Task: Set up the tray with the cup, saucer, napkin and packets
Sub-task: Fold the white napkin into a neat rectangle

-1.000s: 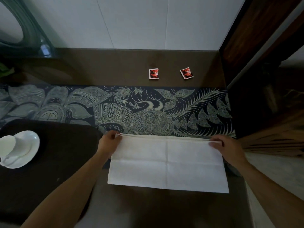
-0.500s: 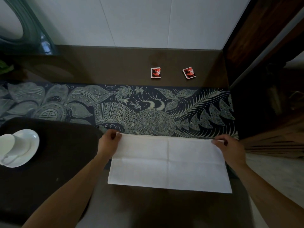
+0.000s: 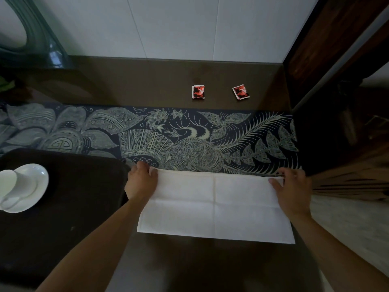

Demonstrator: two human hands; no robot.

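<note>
Both forearms and hands (image 3: 141,182) are bare, with no sleeves visible.

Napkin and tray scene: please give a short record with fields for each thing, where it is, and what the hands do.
napkin: white, flat on the table, right of the tray
left hand: pinches the napkin's far left corner
right hand: pinches the far right corner
tray: dark, at left
cup: on its side on the saucer, on the tray
packets: two, red, beyond the patterned cloth

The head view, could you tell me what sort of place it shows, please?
Probably a hotel room or home sideboard: a dark counter against a tiled wall, a batik runner, and wooden furniture beside it.
</note>
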